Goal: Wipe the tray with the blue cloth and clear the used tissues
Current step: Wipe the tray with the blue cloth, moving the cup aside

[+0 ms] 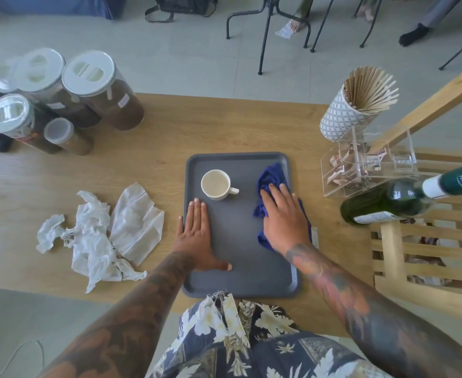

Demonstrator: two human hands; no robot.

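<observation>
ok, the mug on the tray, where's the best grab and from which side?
Take the mug by its handle, coming from the right: the handle points right toward the blue cloth, with bare tray between. It stands upright and looks full, so keep it level.

Left hand (195,236) flat, fingers straight; right hand (283,218) flat, pressing down.

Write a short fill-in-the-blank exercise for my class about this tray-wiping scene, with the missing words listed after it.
1. The right hand presses a cloth of the colour ____ onto the grey tray.
2. The left hand lies flat along the tray's ____ edge.
3. The white mug stands ____ the tray.
4. The crumpled tissues lie on the wooden table, to the ____ of the tray.

Missing words: blue; left; on; left
</observation>
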